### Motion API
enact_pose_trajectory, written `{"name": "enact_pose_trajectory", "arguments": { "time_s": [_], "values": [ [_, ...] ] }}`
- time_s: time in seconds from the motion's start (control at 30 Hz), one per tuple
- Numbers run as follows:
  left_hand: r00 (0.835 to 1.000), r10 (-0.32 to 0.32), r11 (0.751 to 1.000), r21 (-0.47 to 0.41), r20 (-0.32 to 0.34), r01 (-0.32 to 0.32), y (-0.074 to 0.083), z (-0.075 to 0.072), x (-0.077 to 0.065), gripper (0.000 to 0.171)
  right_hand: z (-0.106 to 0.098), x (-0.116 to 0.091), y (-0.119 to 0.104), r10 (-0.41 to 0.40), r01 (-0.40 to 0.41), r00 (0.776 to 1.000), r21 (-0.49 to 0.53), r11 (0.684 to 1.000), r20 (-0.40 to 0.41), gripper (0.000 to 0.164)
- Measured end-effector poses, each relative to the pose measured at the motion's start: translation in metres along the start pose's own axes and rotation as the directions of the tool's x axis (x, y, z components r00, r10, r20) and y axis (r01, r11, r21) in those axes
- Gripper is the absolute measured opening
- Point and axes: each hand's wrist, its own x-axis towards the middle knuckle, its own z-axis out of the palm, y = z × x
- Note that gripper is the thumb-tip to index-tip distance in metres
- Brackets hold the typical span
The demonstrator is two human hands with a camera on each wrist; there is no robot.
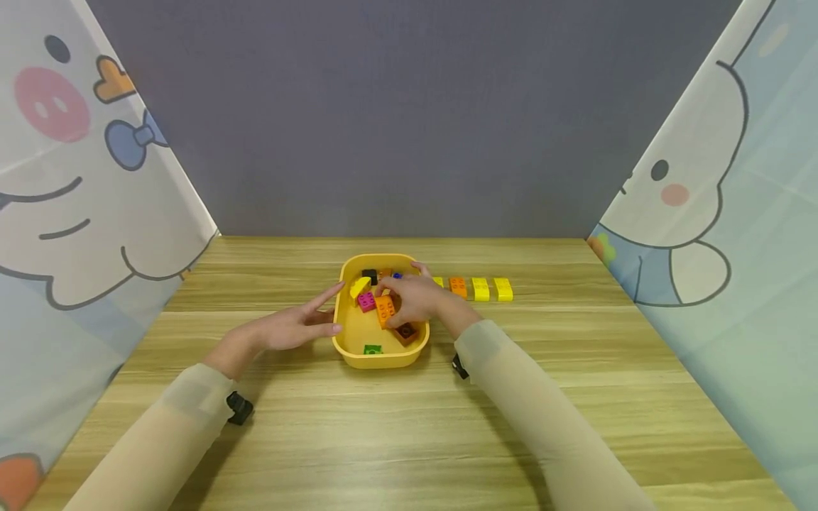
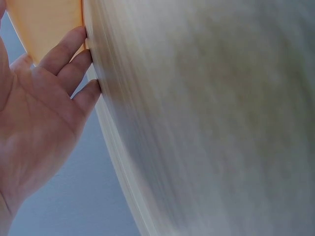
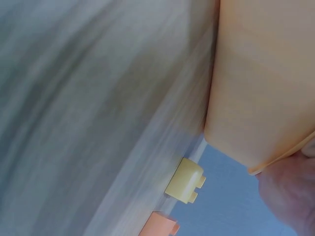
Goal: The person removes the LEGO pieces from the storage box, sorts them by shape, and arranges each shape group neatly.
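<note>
Inside a yellow plastic bin (image 1: 377,361), my right hand (image 1: 418,297) pinches an orange toy building brick (image 1: 385,311) between thumb and fingers. A magenta brick (image 1: 366,301) and a yellow piece (image 1: 360,287) lie just left of it, and a brown brick (image 1: 406,333) sits below the hand. My left hand (image 1: 284,331) rests at the bin's left side with fingers fairly straight. In the left wrist view, several of its fingertips touch the table beside the bin wall (image 2: 49,22). The right wrist view shows the bin's outer wall (image 3: 261,78) but not the held brick.
A green brick (image 1: 373,349) lies at the bin's near end, a black brick (image 1: 369,275) at its far end. Right of the bin, an orange brick (image 1: 457,287) and yellow bricks (image 1: 481,289) stand in a row on the wooden table (image 1: 358,433). A grey panel (image 1: 402,121) rises behind.
</note>
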Motion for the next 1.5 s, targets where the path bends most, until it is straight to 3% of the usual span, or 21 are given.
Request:
{"name": "enact_pose_trajectory", "arguments": {
  "time_s": [0.4,0.7,0.77,0.93,1.0,1.07,1.23,1.5],
  "values": [
    [1.0,0.015,1.0,0.018,0.006,-0.015,0.003,0.0,0.003,0.093,0.001,-0.003,0.008,-0.055,0.065,0.996,0.163,0.985,-0.069,0.061],
    [1.0,0.006,1.0,0.024,0.007,-0.006,0.005,0.001,0.003,0.092,-0.005,-0.012,0.016,-0.093,0.158,0.975,0.331,0.93,-0.204,0.06],
    [1.0,0.004,1.0,0.027,0.009,-0.004,0.005,0.001,0.004,0.093,-0.008,-0.017,0.018,-0.09,0.182,0.968,0.404,0.897,-0.236,0.061],
    [1.0,-0.003,1.0,0.024,0.007,0.003,0.006,0.001,0.003,0.094,-0.021,-0.036,0.027,-0.075,0.245,0.956,0.633,0.734,-0.283,0.064],
    [1.0,-0.007,1.0,0.021,0.007,0.006,0.006,0.001,0.003,0.094,-0.024,-0.045,0.033,-0.068,0.259,0.953,0.673,0.693,-0.296,0.066],
    [1.0,-0.007,1.0,0.018,0.008,0.006,0.006,0.001,0.003,0.094,-0.027,-0.054,0.042,-0.051,0.263,0.949,0.692,0.672,-0.311,0.067],
    [1.0,-0.006,1.0,0.017,0.006,0.006,0.006,0.0,0.003,0.093,-0.032,-0.081,0.071,0.012,0.259,0.935,0.703,0.662,-0.355,0.064],
    [1.0,0.002,1.0,0.031,-0.006,-0.002,0.001,0.001,0.002,0.093,-0.035,-0.121,0.125,0.135,0.168,0.925,0.703,0.691,-0.354,0.06]
  ]
}}
